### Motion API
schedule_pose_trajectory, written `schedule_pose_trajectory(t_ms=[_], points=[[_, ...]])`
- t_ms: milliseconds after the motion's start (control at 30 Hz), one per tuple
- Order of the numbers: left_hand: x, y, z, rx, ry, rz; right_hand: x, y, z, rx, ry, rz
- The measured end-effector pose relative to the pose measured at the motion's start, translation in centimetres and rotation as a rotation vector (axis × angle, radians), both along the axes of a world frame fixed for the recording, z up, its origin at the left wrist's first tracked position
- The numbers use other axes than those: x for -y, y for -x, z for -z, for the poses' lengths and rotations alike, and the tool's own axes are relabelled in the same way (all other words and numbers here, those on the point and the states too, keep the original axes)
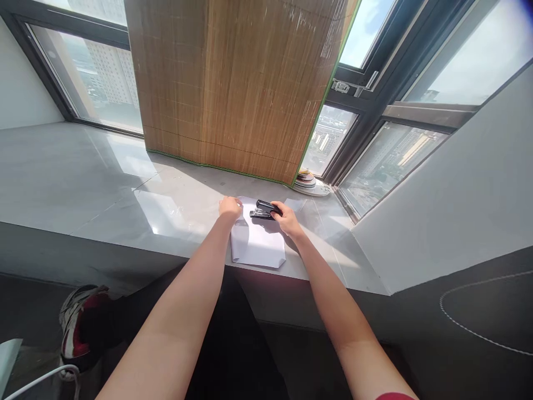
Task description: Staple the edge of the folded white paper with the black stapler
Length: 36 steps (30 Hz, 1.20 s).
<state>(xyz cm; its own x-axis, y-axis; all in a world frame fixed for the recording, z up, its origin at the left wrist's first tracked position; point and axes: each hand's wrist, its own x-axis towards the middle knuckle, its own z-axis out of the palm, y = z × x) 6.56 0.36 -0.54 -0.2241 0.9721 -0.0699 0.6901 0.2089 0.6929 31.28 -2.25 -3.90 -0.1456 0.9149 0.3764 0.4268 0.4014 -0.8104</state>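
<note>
A stack of white paper sheets [260, 247] lies on the sill, its lower corners slightly curled. My right hand [287, 218] is closed round the rear of a black stapler [265, 210], held over the upper part of the sheets. The stapler's jaws are apart and point left, with shiny metal showing between them. At the upper left edge of the paper, my left hand [231, 206] is closed, its fingers pinching that edge; the fingertips are partly hidden.
The pale tiled sill [112, 205] has bright sun patches and a front edge near my legs. A bamboo blind [241, 89] hangs behind the paper. Stacked plates [311, 185] stand in the right corner by the window. A shoe [79, 322] shows at lower left.
</note>
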Motion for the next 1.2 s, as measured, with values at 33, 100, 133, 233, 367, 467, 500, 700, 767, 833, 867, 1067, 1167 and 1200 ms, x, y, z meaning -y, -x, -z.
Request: schedule_pose_trajectory(t_ms=[33,100,133,233,367,467,500,700,767,833,867,1067,1167,1200], points=[[0.0,0.0,0.1,-0.035,-0.003,0.014,-0.1,0.2,0.1,0.012,0.002,-0.011],[0.0,0.0,0.1,-0.101,-0.002,0.041,-0.1,0.4,0.4,0.024,0.005,-0.013],[0.0,0.0,0.2,-0.113,0.0,0.039,-0.1,0.3,0.4,0.024,0.009,-0.011],[0.0,0.1,0.2,-0.107,0.008,0.025,0.1,0.1,0.2,0.035,0.041,-0.015],[0.0,0.2,0.1,-0.075,0.004,0.014,0.7,-0.6,-0.9,0.001,0.015,0.094],[0.1,0.1,-0.5,-0.021,-0.025,-0.001,1.3,-1.2,-1.6,-0.117,0.037,0.278],[0.2,0.1,-0.7,0.031,-0.039,-0.014,1.6,-1.5,-1.7,-0.134,0.062,0.313],[0.2,-0.3,-1.1,0.317,-0.048,-0.112,2.1,-1.9,-1.6,-0.133,0.041,0.3],[0.0,-0.3,-0.9,0.306,-0.034,-0.129,1.8,-1.9,-1.4,-0.138,0.004,0.281],[-0.2,-0.4,-0.7,0.301,-0.02,-0.133,1.5,-1.9,-1.2,-0.121,-0.007,0.264],[-0.4,-0.4,-0.6,0.303,-0.014,-0.133,1.4,-1.9,-1.0,-0.101,-0.01,0.261],[-0.8,-0.3,0.2,0.368,-0.001,-0.155,0.8,-1.6,-0.1,0.023,-0.095,0.311],[-1.0,-0.1,0.5,0.408,-0.009,-0.182,0.8,-1.4,-0.1,-0.017,-0.061,0.327],[-1.0,0.0,0.5,0.42,-0.012,-0.19,0.8,-1.4,-0.2,-0.042,-0.052,0.33]])
